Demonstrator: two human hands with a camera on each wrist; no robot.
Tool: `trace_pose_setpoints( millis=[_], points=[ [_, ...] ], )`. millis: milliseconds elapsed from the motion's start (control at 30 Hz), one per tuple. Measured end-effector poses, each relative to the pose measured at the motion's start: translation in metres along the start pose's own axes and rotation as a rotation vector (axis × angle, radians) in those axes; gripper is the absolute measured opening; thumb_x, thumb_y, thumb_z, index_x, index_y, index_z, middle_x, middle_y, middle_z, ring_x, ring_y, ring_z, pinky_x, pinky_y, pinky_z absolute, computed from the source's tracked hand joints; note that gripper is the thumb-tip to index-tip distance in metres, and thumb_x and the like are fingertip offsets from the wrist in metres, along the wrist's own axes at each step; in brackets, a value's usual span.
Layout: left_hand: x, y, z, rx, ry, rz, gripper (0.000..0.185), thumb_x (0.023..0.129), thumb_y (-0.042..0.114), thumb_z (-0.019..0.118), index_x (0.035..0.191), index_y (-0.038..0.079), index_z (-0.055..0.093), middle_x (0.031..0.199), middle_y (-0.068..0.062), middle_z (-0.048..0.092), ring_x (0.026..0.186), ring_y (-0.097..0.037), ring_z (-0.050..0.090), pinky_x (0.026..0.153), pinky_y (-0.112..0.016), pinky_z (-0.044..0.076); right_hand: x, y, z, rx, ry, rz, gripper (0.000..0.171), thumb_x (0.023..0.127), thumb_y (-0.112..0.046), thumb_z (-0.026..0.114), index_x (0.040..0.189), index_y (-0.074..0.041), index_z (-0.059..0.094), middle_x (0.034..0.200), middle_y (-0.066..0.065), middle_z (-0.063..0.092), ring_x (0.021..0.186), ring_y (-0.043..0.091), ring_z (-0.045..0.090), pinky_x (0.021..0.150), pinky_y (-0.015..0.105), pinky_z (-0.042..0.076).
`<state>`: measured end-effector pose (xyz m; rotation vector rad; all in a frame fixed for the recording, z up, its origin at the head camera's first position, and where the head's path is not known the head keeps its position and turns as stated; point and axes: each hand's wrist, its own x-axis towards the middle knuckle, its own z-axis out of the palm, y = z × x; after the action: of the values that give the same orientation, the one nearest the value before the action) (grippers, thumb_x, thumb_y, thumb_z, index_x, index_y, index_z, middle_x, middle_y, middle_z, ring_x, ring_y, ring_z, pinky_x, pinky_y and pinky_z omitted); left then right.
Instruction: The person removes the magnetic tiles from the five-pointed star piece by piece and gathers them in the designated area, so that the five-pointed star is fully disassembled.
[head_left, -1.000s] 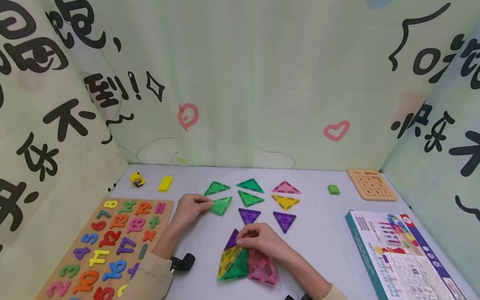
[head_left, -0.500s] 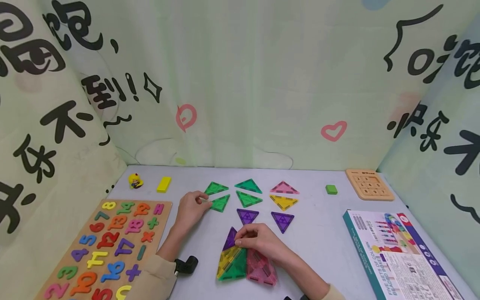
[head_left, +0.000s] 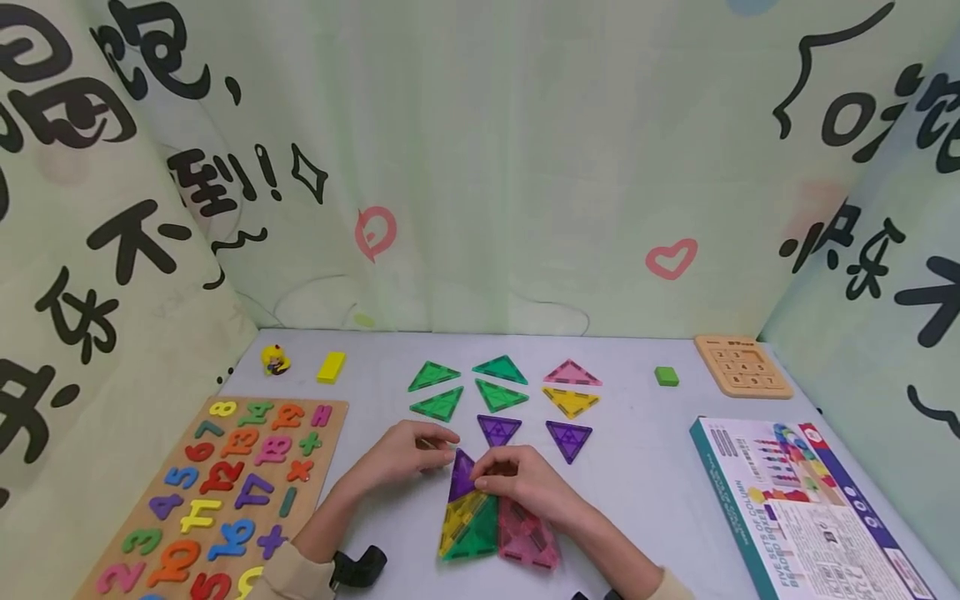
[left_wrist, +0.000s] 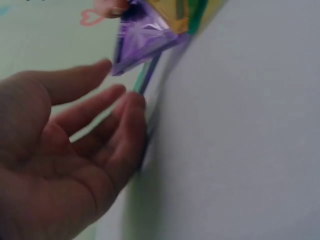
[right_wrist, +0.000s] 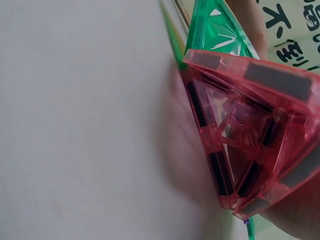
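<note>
Both hands should move slowly: the right hand [head_left: 525, 483] pinches the purple see-through plastic triangle tile [head_left: 462, 477], while the left hand [head_left: 408, 454] stays flat and loose beside it.

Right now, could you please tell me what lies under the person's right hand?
The right hand rests on a cluster of translucent triangle tiles: purple, yellow, green and pink pieces show around it. The tile parts beneath the fingers and palm are covered.

Loose triangles [head_left: 498, 393] block ahead; bare table [head_left: 645, 467] right
</note>
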<state>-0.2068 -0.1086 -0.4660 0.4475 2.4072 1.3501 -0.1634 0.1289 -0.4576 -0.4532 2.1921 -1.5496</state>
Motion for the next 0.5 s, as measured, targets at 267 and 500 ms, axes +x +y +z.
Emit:
trace_pose_setpoints(
  millis=[267, 500],
  points=[
    [0.0018, -0.0024, 0.0086, -0.117, -0.074, 0.015, 0.016, 0.091, 0.018, 0.072, 0.103, 0.008, 0.075, 0.079, 0.0, 0.07, 0.068, -0.01, 0.061, 0.065, -0.026, 0.054, -0.0027, -0.0002, -0.0032, -0.023, -0.037, -0.014, 0.019, 0.094, -0.026, 0.067, 0.103, -0.011, 0.074, 0.107, 0.005, 0.072, 0.097, 0.016, 0.064, 0.086, 0.025, 0.05],
    [0.001, -0.0057, 0.0078, -0.197, -0.037, -0.049, 0.018, 0.09, 0.018, 0.072, 0.1, 0.003, 0.075, 0.075, -0.001, 0.07, 0.065, -0.01, 0.063, 0.065, -0.025, 0.055, -0.0076, -0.0018, -0.0093, -0.035, -0.062, -0.009, 0.018, 0.092, -0.025, 0.07, 0.103, -0.012, 0.075, 0.102, 0.005, 0.073, 0.094, 0.015, 0.065, 0.08, 0.023, 0.051]
  ],
)
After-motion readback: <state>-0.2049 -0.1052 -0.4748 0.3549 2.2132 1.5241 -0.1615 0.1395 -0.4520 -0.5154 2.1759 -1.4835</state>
